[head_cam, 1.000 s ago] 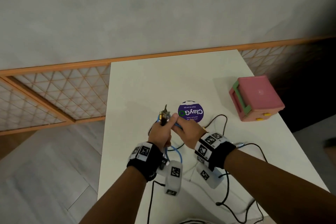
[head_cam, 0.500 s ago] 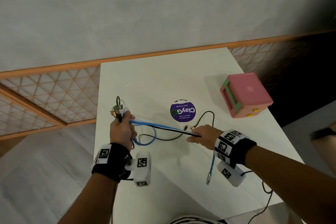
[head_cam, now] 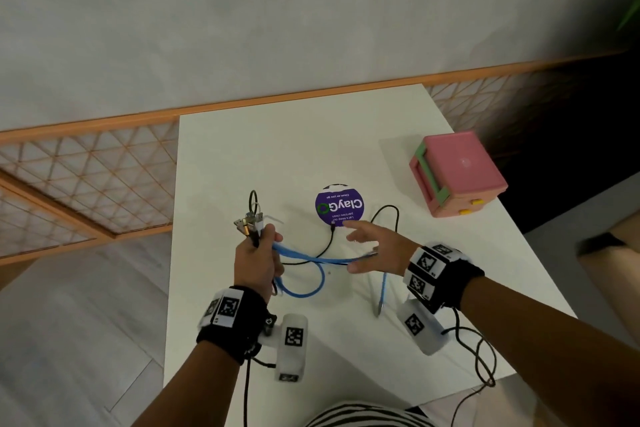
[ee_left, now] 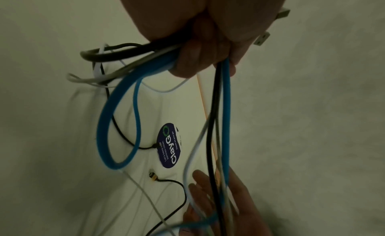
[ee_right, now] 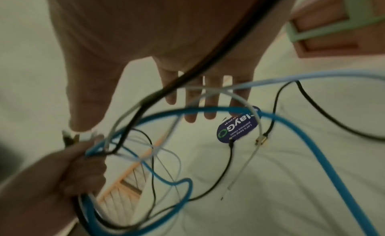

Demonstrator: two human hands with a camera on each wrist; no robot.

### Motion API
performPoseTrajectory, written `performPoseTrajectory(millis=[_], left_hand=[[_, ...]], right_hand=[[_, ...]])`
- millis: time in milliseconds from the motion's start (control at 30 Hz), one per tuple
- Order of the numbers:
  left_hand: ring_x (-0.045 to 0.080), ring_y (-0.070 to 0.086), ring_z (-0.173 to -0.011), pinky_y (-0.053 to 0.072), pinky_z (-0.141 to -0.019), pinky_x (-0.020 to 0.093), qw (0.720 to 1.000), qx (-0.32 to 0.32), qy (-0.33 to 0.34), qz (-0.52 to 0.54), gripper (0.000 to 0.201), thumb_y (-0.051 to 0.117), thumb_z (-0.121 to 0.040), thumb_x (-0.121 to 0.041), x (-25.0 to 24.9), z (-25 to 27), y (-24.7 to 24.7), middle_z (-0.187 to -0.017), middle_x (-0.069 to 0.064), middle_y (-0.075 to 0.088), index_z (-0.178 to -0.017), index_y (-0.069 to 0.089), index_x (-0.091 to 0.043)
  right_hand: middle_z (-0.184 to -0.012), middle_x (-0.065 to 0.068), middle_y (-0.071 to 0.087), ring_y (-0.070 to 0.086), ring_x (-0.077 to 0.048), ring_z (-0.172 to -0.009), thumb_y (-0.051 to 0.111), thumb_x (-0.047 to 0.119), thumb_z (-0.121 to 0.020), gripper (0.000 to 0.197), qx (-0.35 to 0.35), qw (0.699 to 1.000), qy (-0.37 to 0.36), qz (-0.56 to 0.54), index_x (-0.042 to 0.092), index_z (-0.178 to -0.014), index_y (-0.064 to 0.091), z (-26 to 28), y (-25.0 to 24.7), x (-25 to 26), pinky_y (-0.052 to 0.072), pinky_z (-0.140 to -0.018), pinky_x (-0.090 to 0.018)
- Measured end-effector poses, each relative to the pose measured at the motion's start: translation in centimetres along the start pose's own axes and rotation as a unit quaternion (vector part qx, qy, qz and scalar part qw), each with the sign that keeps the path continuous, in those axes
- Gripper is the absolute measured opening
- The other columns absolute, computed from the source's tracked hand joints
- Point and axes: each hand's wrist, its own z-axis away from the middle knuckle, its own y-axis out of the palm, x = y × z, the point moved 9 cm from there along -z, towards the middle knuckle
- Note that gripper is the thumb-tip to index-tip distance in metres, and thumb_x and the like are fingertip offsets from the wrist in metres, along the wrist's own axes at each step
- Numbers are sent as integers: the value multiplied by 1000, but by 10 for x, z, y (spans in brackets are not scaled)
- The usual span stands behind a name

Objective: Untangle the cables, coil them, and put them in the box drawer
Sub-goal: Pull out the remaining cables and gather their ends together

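My left hand (head_cam: pixel 258 258) grips a bundle of cables (ee_left: pixel 158 58) in its fist above the white table's left side, their plug ends (head_cam: pixel 250 220) sticking up out of it. A blue cable (head_cam: pixel 304 258), with a black and a white one alongside, runs from that fist across to my right hand (head_cam: pixel 372 246). The right hand is spread open, fingers (ee_right: pixel 190 106) straight, and the strands lie over its palm. A blue loop (head_cam: pixel 304 288) hangs under the left hand. The pink box (head_cam: pixel 457 173) with a green drawer handle (head_cam: pixel 429 173) stands at the table's right edge.
A round purple ClayGo sticker (head_cam: pixel 339 206) lies mid-table, with a black cable end (head_cam: pixel 332 229) beside it. Another black cable (head_cam: pixel 388 215) loops toward the box. A blue cable end (head_cam: pixel 381 302) dangles under my right wrist. An orange lattice railing (head_cam: pixel 86 180) runs left of the table (head_cam: pixel 277 149).
My hands drew apart, the left going left with the plug ends and stretching the strands out. Since half a second ago the right hand has uncurled and the strands now rest across it.
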Motion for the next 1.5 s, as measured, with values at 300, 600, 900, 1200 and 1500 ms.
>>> performPoseTrajectory(millis=[300,600,900,1200,1500], left_hand=[[5,24,-32,25,-37,18,999,20,-16,43,32,45,-99,-22,3,4,13,-36,-10,29,-71,52,-8],[6,21,-33,22,-36,18,995,75,-42,45,32,44,-100,-22,15,19,36,-38,-9,26,-72,51,-8],[6,23,-33,25,-36,19,994,71,-40,68,32,44,-100,-23,12,17,37,-38,-9,25,-72,49,-8],[4,22,-32,23,-36,15,994,18,-24,102,33,44,-100,-22,7,-2,5,-37,-11,26,-70,48,-10],[5,21,-32,22,-37,15,991,14,-10,131,36,41,-101,-25,-3,-13,-19,-37,-11,24,-68,45,-11]], right_hand=[[-126,-2,55,46,-20,-121,23,53,-94,52,-80,952,88,-281,25,-132,46,-1,-1,-15,31,-104,-39],[-110,10,56,48,-13,-110,22,54,-94,46,-106,936,60,-329,32,-122,51,-13,14,-2,31,-100,-33],[-96,-2,59,56,-20,-91,65,33,-82,31,-25,993,-5,119,19,-107,54,-6,47,14,44,-79,-28],[-153,-1,21,24,-19,-140,54,32,-89,70,1,974,-2,229,18,-146,15,24,31,-31,24,-115,-38],[-38,6,46,42,-9,-34,51,23,-91,26,-7,993,117,-18,16,-67,54,51,13,-91,49,-54,-30]])
